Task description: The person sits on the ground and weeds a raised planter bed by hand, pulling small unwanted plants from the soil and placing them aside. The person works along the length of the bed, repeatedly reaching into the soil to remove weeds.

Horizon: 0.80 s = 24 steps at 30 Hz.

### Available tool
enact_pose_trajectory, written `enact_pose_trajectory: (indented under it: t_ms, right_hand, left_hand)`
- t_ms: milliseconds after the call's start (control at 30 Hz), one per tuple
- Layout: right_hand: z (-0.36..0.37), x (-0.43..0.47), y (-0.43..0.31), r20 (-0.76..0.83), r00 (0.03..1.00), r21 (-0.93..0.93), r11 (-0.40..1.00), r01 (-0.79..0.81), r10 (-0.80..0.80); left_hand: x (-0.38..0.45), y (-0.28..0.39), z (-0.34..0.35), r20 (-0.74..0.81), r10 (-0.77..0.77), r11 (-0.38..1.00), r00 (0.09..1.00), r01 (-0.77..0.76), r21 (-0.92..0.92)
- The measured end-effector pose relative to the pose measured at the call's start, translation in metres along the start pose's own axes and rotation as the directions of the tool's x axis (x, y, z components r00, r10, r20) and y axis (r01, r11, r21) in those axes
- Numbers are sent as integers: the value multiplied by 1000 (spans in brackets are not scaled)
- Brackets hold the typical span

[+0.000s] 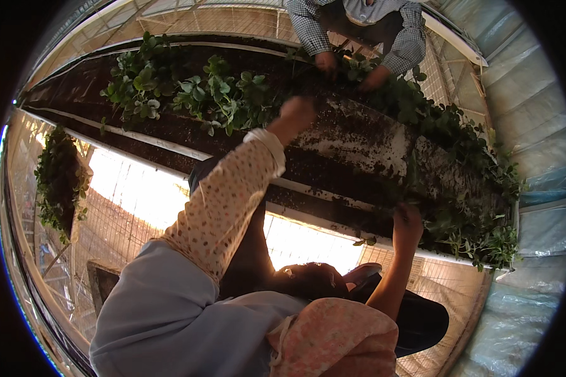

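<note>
My left hand (296,113) is over the dark soil (283,153) of a long planting bed, blurred, its fingers curled; what it may hold cannot be seen. A patterned sleeve covers that forearm. My right hand (408,219) is above the bed's near edge, fingers bent together, with a small blurred green plant (412,176) at or just beyond the fingertips. Whether it is gripped is unclear. Leafy green seedlings (226,94) lie in a clump left of my left hand. More leafy plants (476,231) fill the bed's right end.
A co-worker in a checked shirt (311,28) crouches across the bed, both hands among plants (358,66) on the far side. The bed's pale near rail (311,221) runs before my knees. Plastic sheeting (542,155) hangs at right. Another planted container (59,184) is at left.
</note>
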State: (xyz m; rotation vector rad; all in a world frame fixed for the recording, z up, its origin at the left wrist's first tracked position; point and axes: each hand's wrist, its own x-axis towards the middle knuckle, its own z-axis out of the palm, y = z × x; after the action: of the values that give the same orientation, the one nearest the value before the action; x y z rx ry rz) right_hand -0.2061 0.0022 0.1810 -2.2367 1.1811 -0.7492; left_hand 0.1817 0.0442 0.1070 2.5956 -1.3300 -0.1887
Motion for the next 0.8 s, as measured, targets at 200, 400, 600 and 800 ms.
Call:
enact_pose_trajectory:
  t_ms: [200,400,600,800]
  right_hand:
    - [21,-3,-2,63,996,71,996,61,-65]
    - [54,8,-34,127,985,192,977,89,-115]
    - [75,12,-44,157,980,263,962,76,-121]
    - [90,14,-55,170,971,359,929,96,-166]
  left_hand:
    - [14,-76,-33,169,-385,923,907,381,59]
    - [33,-131,-37,231,-170,944,958,92,316]
    - [41,-131,-67,348,78,763,934,-281,582]
    - [14,-137,-113,219,180,647,959,-283,708]
